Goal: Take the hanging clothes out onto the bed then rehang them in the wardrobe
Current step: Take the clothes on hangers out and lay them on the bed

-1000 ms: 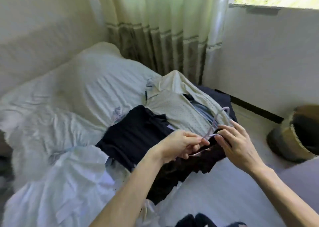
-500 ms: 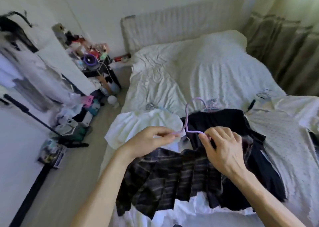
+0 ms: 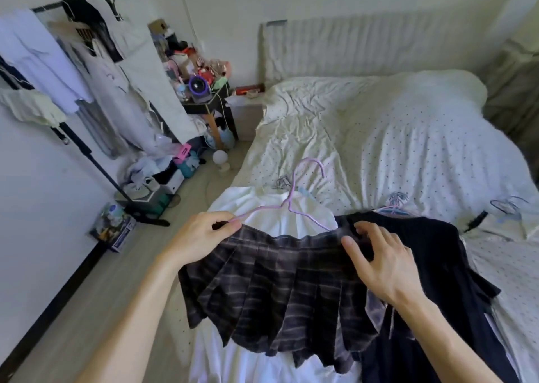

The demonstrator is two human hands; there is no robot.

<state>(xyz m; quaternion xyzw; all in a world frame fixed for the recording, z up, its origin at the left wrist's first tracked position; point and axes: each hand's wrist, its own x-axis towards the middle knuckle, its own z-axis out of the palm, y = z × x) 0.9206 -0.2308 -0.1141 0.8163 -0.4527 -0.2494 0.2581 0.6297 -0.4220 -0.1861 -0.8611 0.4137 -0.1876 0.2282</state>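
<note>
A cream, dotted, rumpled cotton bed [image 3: 408, 137] holds a heap of clothes. On its near edge lies a dark plaid pleated skirt [image 3: 277, 280] on a thin lilac wire hanger [image 3: 287, 206]. The left hand [image 3: 201, 234] pinches the hanger's left end at the waistband. The right hand [image 3: 382, 261] rests on the right end, fingers loosely spread and gripping nothing. A white cloth garment [image 3: 271, 212] and a navy knit garment [image 3: 437, 251] crowd the skirt. A black metal clothes rack [image 3: 87, 155] stands at left.

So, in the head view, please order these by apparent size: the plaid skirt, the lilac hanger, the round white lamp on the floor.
1. plaid skirt
2. lilac hanger
3. round white lamp, which stands farther from the camera, so its true size is unsure.
</note>
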